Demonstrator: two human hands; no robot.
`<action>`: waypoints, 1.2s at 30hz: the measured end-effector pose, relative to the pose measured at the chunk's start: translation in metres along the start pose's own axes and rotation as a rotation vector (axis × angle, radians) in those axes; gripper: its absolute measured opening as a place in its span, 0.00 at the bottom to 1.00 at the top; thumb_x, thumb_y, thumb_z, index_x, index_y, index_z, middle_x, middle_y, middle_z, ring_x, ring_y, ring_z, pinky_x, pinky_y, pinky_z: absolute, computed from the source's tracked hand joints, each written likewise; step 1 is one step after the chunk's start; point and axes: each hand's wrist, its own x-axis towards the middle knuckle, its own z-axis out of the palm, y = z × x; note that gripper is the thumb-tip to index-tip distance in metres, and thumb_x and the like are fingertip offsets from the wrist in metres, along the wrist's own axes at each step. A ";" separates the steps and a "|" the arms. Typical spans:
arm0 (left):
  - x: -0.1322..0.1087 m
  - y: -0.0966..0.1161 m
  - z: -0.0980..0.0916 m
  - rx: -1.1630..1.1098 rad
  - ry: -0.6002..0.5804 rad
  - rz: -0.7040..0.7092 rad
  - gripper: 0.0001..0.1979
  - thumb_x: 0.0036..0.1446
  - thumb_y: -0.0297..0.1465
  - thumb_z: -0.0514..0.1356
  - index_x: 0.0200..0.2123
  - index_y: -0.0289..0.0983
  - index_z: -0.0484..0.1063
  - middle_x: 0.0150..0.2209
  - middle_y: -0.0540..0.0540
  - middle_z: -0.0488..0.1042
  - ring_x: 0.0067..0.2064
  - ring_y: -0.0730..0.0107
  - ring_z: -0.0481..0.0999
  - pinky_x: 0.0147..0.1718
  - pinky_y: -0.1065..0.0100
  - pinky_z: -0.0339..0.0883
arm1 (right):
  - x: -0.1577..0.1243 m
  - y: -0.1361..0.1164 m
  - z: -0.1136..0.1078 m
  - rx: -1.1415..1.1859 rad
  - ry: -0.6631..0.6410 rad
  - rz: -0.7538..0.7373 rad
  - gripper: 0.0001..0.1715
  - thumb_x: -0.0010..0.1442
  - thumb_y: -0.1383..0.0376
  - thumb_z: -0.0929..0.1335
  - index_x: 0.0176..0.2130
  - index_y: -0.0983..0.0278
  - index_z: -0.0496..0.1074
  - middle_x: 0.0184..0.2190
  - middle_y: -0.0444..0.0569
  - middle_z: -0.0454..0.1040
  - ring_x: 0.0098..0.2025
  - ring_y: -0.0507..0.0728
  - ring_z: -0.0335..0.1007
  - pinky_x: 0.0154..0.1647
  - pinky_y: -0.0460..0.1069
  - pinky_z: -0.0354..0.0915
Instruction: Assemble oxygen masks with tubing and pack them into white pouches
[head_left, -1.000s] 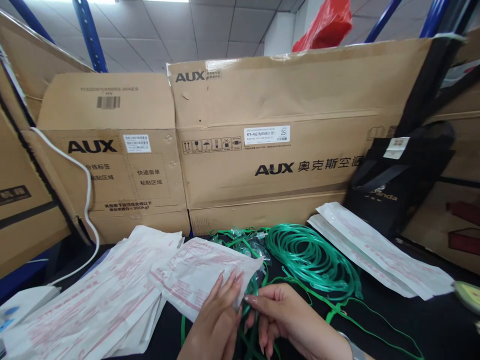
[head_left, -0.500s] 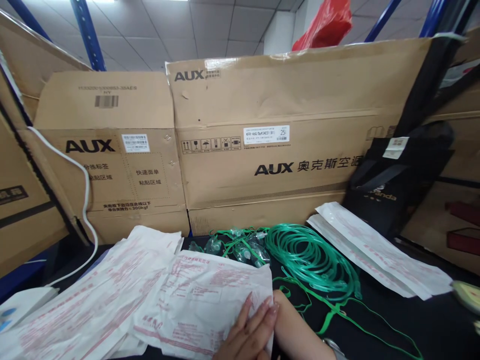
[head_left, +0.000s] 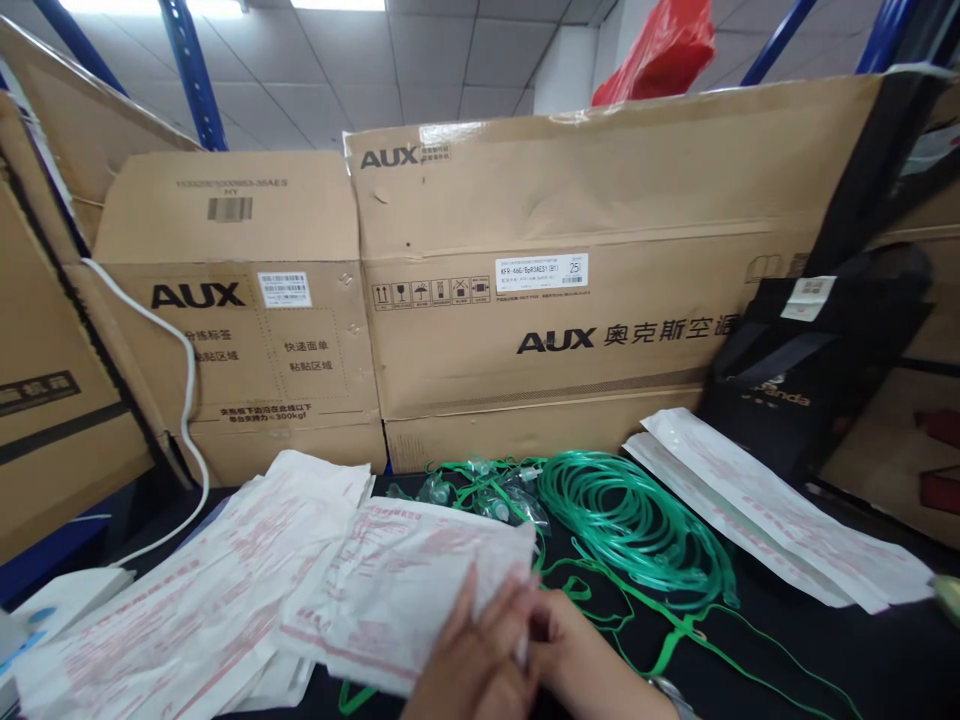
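My left hand (head_left: pixel 469 655) lies at the bottom centre on the right edge of a white paper pouch (head_left: pixel 405 590) with red print, its fingers pressed to the pouch. My right hand (head_left: pixel 577 650) meets it at that same edge, fingers curled at the pouch's opening. Behind the pouch lie clear green-strapped masks (head_left: pixel 487 490) and a coil of green tubing (head_left: pixel 637 525). Green straps (head_left: pixel 675 630) trail over the black table to the right.
A stack of white printed pouches (head_left: pixel 202 590) fans out at the left. Two more long pouches (head_left: pixel 772 510) lie at the right by a black bag (head_left: pixel 810 370). Large AUX cardboard boxes (head_left: pixel 555 290) wall off the back. A white cable (head_left: pixel 184 400) hangs at the left.
The pouch was pulled down over the masks and straps and flattened. Both hands slid lower and closer together at its right edge. The camera shifted slightly.
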 end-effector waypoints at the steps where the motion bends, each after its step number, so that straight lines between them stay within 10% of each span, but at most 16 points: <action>1: 0.003 -0.002 -0.012 0.002 -0.025 -0.111 0.22 0.62 0.24 0.44 0.59 0.31 0.48 0.48 0.37 0.73 0.52 0.64 0.68 0.54 0.59 0.59 | 0.005 -0.008 0.000 -0.038 0.032 -0.035 0.21 0.45 0.58 0.73 0.40 0.61 0.76 0.39 0.53 0.74 0.43 0.63 0.68 0.46 0.57 0.63; 6: 0.008 -0.006 -0.055 -0.088 0.061 -0.606 0.13 0.60 0.25 0.48 0.47 0.39 0.64 0.56 0.44 0.65 0.60 0.61 0.55 0.55 0.54 0.55 | 0.006 -0.025 -0.006 -0.269 0.225 -0.156 0.15 0.53 0.58 0.68 0.40 0.59 0.76 0.37 0.50 0.71 0.40 0.56 0.68 0.42 0.50 0.64; 13: 0.013 0.000 -0.057 -0.161 0.135 -0.695 0.13 0.61 0.29 0.48 0.47 0.41 0.65 0.56 0.46 0.66 0.60 0.62 0.57 0.56 0.55 0.55 | -0.004 -0.014 0.006 -0.469 0.164 0.011 0.24 0.38 0.57 0.75 0.36 0.64 0.76 0.19 0.40 0.64 0.21 0.48 0.58 0.22 0.43 0.56; 23: -0.002 -0.002 -0.030 -0.119 -0.083 -0.308 0.25 0.60 0.24 0.46 0.61 0.39 0.48 0.55 0.42 0.66 0.57 0.63 0.60 0.54 0.59 0.60 | 0.006 0.002 0.005 -0.075 0.079 0.329 0.19 0.43 0.52 0.70 0.25 0.66 0.66 0.11 0.39 0.66 0.10 0.47 0.59 0.08 0.40 0.51; 36: 0.000 0.010 -0.001 -0.043 -0.160 0.045 0.23 0.61 0.20 0.40 0.59 0.23 0.44 0.48 0.34 0.73 0.57 0.65 0.60 0.54 0.60 0.58 | 0.001 -0.008 0.009 0.427 -0.005 0.205 0.25 0.52 0.56 0.67 0.47 0.65 0.69 0.37 0.53 0.76 0.40 0.57 0.71 0.45 0.55 0.63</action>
